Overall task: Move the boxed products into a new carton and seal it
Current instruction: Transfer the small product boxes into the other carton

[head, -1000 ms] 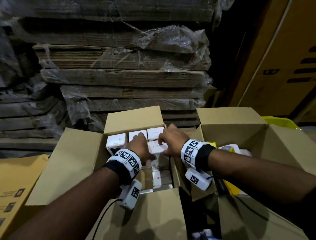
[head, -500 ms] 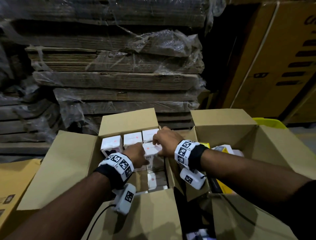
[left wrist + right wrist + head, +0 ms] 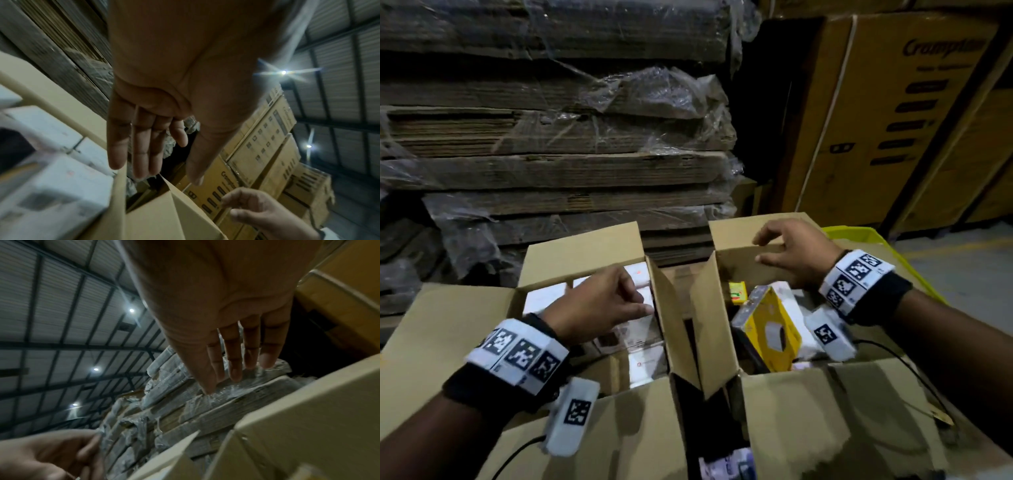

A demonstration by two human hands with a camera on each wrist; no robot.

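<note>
Two open cartons side by side, flaps up. Left carton (image 3: 582, 253) holds white boxed products (image 3: 643, 363) packed in rows, some upright at the far side, some lower near the front. Left hand (image 3: 599, 308) hovers over the left carton, above the white boxes near its right wall; in the left wrist view the fingers (image 3: 141, 146) are straight and relaxed, palm empty, holding nothing. Right hand (image 3: 796, 255) is over the right carton (image 3: 808, 421), at the far flap; fingers spread and loosely bent, thumb out, nothing gripped; right wrist view shows the same, fingers (image 3: 234, 356) extended with an empty palm. Whether the fingertips touch the flap is not clear. Right carton contains mixed items: a yellow box (image 3: 774, 329) with a window tilted on its side, a small yellow-green pack (image 3: 738, 291) behind it, white packaging beneath the wrist. Both wrists wear marker bands with camera pods. Behind: shrink-wrapped stacks of flattened cardboard (image 3: 558, 137), tall printed cartons (image 3: 887, 113) to the right, a yellow bin edge (image 3: 859, 234) past the right carton. Head view motion-blurred.
</note>
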